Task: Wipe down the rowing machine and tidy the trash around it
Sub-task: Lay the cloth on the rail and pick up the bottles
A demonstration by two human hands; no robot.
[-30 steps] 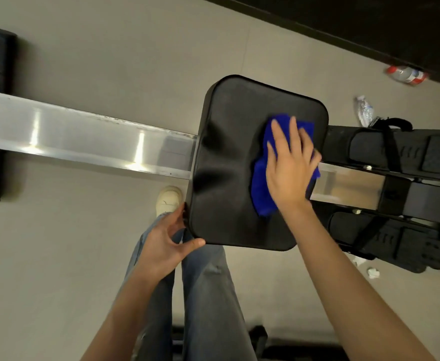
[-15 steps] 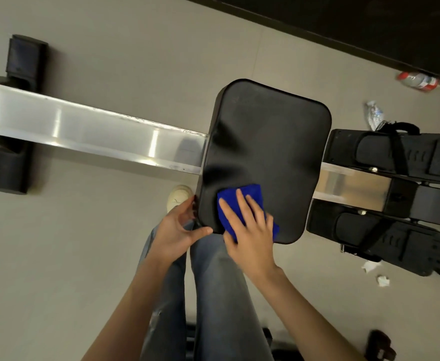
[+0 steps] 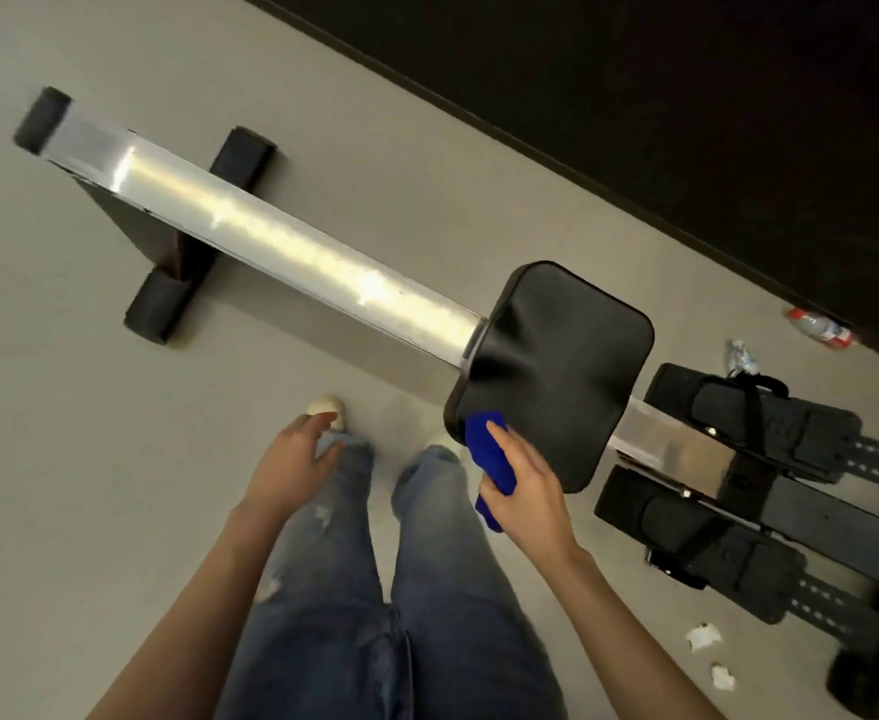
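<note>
Head view: blue cloth at the lower left corner of the rower's seat.

Clamped round a bunched blue cloth (image 3: pixel 489 454), the right hand (image 3: pixel 525 491), cloth laid against the lower left edge of the black seat (image 3: pixel 556 376), right of frame centre. Slack and spread, the left hand (image 3: pixel 286 459), holding nothing, over the left jeans leg (image 3: pixel 323 589) and near a pale shoe (image 3: pixel 327 406). Silver rail (image 3: pixel 271 236) slanting from upper left down to the seat; strapped black footrests (image 3: pixel 738 423) at right. Trash on the grey floor (image 3: pixel 115 459): red-labelled plastic bottle (image 3: pixel 819 327) lying on its side at the right edge by the dark strip (image 3: pixel 686 122), contents impossible to tell; crumpled clear bottle (image 3: pixel 738 356) just above the upper footrest; two white paper scraps (image 3: pixel 703 636) at lower right, near the lower footrest.
</note>
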